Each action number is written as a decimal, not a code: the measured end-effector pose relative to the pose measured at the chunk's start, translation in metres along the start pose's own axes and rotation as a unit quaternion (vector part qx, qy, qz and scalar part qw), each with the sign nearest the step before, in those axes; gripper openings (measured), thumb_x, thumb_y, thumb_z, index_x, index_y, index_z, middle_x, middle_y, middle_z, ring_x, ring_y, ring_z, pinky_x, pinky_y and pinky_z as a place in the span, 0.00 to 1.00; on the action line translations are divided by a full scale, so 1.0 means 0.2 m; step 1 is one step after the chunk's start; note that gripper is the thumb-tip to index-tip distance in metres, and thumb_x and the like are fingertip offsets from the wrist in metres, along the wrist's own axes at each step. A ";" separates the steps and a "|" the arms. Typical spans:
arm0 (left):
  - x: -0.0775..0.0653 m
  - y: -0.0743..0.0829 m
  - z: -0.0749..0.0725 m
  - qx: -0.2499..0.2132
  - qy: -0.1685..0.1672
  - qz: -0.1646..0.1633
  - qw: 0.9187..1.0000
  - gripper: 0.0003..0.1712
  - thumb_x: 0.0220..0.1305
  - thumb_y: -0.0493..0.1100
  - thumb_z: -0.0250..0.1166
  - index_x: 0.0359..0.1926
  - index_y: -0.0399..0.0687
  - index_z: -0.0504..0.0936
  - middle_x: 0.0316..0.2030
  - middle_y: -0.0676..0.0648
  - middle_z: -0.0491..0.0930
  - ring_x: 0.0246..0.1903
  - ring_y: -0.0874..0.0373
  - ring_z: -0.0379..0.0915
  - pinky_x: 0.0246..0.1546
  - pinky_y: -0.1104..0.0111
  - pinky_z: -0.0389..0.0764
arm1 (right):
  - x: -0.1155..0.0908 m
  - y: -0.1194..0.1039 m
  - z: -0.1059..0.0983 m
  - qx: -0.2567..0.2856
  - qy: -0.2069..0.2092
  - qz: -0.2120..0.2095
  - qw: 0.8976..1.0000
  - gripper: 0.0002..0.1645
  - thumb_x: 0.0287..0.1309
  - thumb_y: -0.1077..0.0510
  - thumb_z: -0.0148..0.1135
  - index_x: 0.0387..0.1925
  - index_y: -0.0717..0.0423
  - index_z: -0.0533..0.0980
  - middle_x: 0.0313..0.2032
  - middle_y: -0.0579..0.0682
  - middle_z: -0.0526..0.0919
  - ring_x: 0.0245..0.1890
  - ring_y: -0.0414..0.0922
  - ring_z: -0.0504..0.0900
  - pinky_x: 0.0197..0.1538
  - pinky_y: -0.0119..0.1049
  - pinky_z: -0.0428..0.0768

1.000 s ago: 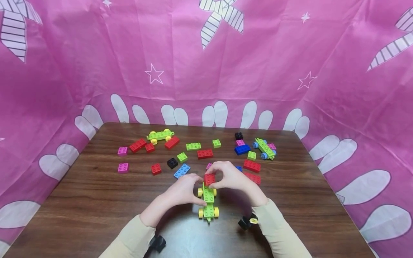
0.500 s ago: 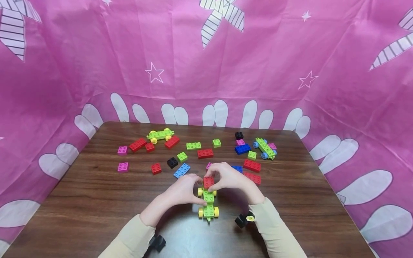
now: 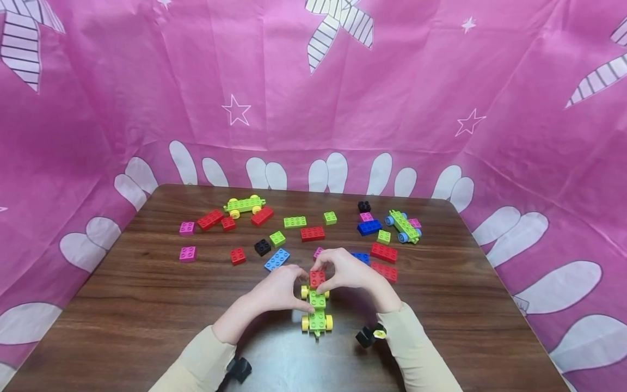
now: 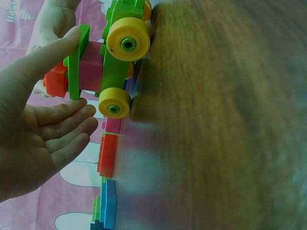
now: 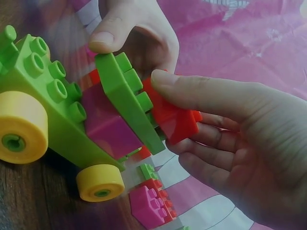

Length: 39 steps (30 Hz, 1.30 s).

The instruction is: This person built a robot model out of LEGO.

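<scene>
Brick, red square plastic (image 3: 316,279): pinched by right hand (image 3: 351,271), thumb against fingers, at far end of flat lime-green plate (image 3: 317,299); full seating hard to tell.
Left hand (image 3: 279,291): spans plate lengthwise, thumb on near edge.
Under plate: magenta plastic block (image 5: 108,122) on lime-green chassis (image 5: 62,127), yellow wheels (image 5: 98,177).
Brown wood-grain table (image 3: 122,326): beneath.

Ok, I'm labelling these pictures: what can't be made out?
Head view: the stack's purple brick, hidden beneath its green plate.
Head view: part of the nearer dark blue brick, behind the right hand.
Left wrist view: one end of the wheeled base, cut off by the top edge; table surface, blurred.
</scene>
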<state>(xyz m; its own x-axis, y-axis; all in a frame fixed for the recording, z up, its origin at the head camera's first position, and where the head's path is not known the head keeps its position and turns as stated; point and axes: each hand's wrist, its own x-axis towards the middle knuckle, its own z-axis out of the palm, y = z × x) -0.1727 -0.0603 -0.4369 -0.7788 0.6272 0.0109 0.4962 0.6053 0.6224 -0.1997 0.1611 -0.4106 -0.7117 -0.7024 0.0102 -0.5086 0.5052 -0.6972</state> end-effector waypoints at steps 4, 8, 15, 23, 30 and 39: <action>0.00 -0.01 0.01 0.003 0.004 0.005 1.000 0.39 0.42 0.62 0.78 0.50 0.41 0.81 0.43 0.48 0.83 0.43 0.57 0.79 0.46 0.62 0.81 | 0.00 0.00 0.01 -0.006 0.003 0.006 1.000 0.19 0.45 0.51 0.78 0.39 0.51 0.82 0.38 0.42 0.84 0.40 0.39 0.79 0.47 0.32 0.81; 0.00 -0.01 0.02 -0.003 0.003 -0.001 1.000 0.40 0.42 0.62 0.78 0.50 0.40 0.81 0.43 0.47 0.83 0.44 0.56 0.78 0.46 0.61 0.81 | -0.01 -0.01 0.02 -0.005 0.006 0.013 1.000 0.18 0.46 0.51 0.78 0.39 0.51 0.82 0.40 0.44 0.85 0.41 0.40 0.79 0.45 0.30 0.81; 0.00 0.00 0.01 -0.009 -0.001 -0.010 1.000 0.40 0.43 0.62 0.78 0.51 0.40 0.80 0.44 0.47 0.82 0.44 0.56 0.78 0.47 0.60 0.81 | 0.00 -0.02 0.04 -0.016 0.013 0.028 0.999 0.16 0.47 0.54 0.77 0.38 0.52 0.83 0.40 0.45 0.85 0.39 0.40 0.78 0.41 0.29 0.81; 0.00 0.01 0.01 -0.011 -0.002 -0.019 1.000 0.40 0.42 0.61 0.79 0.51 0.40 0.80 0.44 0.46 0.82 0.44 0.55 0.78 0.46 0.60 0.81 | 0.00 -0.03 0.04 -0.014 0.014 0.044 0.999 0.16 0.46 0.55 0.77 0.38 0.52 0.83 0.37 0.45 0.85 0.34 0.41 0.78 0.35 0.30 0.81; 0.00 0.01 0.01 -0.013 -0.004 -0.019 1.000 0.40 0.43 0.61 0.79 0.51 0.40 0.80 0.45 0.46 0.82 0.45 0.53 0.78 0.47 0.59 0.81 | -0.01 -0.05 0.05 -0.003 0.020 0.063 0.998 0.15 0.46 0.56 0.78 0.36 0.51 0.83 0.33 0.42 0.84 0.32 0.41 0.78 0.33 0.31 0.81; 0.00 0.01 0.01 -0.016 -0.002 -0.014 1.000 0.39 0.43 0.61 0.78 0.51 0.40 0.80 0.44 0.46 0.82 0.44 0.54 0.78 0.46 0.60 0.81 | -0.01 -0.07 0.03 -0.003 0.009 0.070 0.998 0.17 0.45 0.56 0.78 0.38 0.53 0.83 0.35 0.45 0.85 0.32 0.44 0.79 0.32 0.31 0.81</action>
<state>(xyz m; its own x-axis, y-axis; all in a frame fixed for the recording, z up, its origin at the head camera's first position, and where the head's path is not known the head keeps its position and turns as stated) -0.1717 -0.0581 -0.4372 -0.7906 0.6123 -0.0093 0.4619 0.6062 0.6474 -0.1892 0.1524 -0.4055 -0.7840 -0.6164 -0.0737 -0.4070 0.6000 -0.6887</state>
